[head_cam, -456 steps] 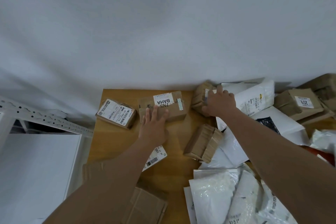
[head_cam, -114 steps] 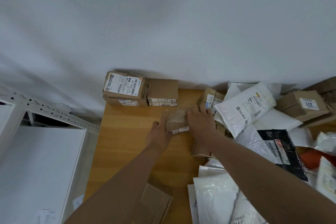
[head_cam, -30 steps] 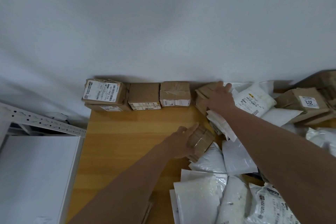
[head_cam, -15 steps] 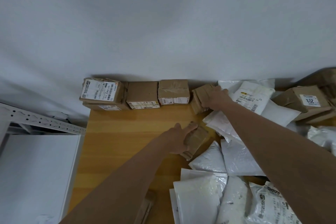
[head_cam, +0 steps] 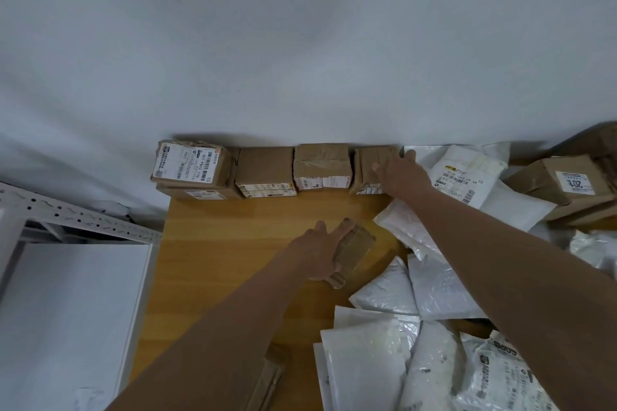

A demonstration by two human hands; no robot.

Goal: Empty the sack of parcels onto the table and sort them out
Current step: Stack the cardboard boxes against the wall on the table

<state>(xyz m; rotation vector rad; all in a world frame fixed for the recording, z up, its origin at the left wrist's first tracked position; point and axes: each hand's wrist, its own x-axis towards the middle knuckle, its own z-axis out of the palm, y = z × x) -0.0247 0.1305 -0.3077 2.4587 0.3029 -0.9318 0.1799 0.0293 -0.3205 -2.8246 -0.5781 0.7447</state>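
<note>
Brown cardboard boxes stand in a row against the wall at the back of the wooden table (head_cam: 233, 243): a labelled stack (head_cam: 192, 165), a plain box (head_cam: 265, 168) and a taped box (head_cam: 322, 165). My right hand (head_cam: 402, 175) presses with flat fingers on a fourth box (head_cam: 365, 165) at the right end of that row. My left hand (head_cam: 320, 252) grips a small brown taped parcel (head_cam: 357, 243), tilted, just above the middle of the table. The sack is not in view.
White plastic mailers (head_cam: 444, 284) lie heaped over the right half of the table, one with a barcode label (head_cam: 467, 173) by the wall. Larger brown boxes (head_cam: 567, 183) sit at the far right. A white metal shelf (head_cam: 66, 294) stands left of the table. Flat cardboard (head_cam: 267, 384) pokes over the near edge.
My right hand has pushed the fourth box back to the wall beside the taped box. My left hand has taken hold of the small parcel and tilted it up.
</note>
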